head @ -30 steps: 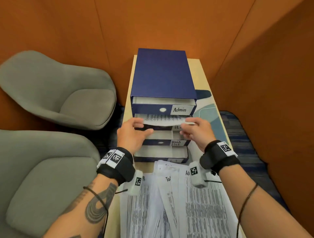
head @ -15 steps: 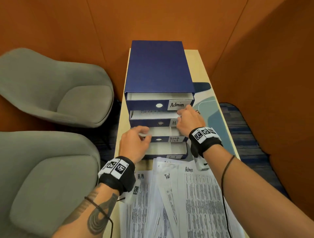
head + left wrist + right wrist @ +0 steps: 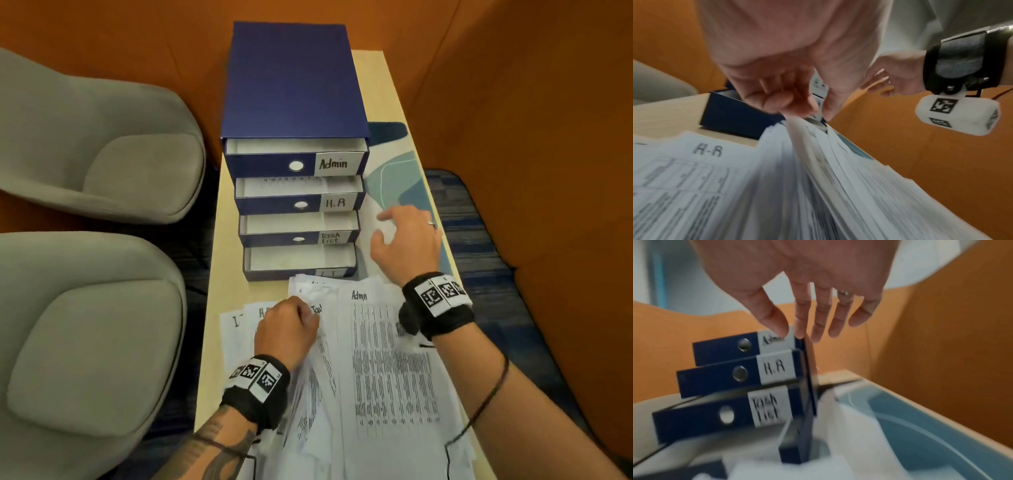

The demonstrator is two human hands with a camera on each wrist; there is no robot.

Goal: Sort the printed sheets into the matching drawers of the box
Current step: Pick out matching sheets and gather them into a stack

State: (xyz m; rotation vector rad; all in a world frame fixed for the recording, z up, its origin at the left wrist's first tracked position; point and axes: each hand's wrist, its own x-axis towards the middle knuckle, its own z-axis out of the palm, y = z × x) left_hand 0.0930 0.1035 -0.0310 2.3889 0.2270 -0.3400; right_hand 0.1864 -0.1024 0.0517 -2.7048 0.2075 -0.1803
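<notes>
Left hand (image 3: 287,329) pinches the top corner of a sheet (image 3: 320,337) from the tabletop (image 3: 219,274) pile to file next; right hand (image 3: 407,240) hovers empty, fingers apart, beside the box's (image 3: 291,85) drawers, all pulled open for loading.

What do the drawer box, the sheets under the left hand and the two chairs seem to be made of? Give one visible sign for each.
Drawer box: probably stiff card, matt navy covering; thin walls, white drawer insides.
Sheets: thin white paper; edges curl and lift where the left hand pinches them.
Chairs: grey woven-looking fabric upholstery, matt, with soft seams.
</notes>
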